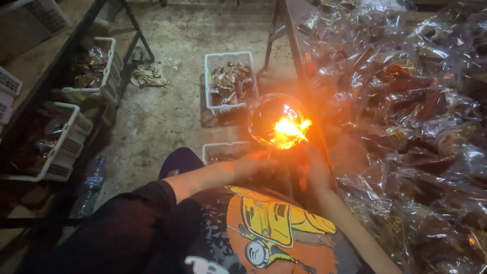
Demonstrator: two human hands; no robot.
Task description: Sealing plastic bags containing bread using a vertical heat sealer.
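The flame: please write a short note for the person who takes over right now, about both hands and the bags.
Left hand: low beside the flame, which burns in a round dark holder. Whether its grip is closed is too blurred to tell.
Right hand: just below the flame, at the table edge; its grip is unclear too.
Bags: a large pile of clear filled bags covers the table.
Done: a white basket on the floor holds packets; shelf baskets at the left are also filled.
Left: the table pile remains large.
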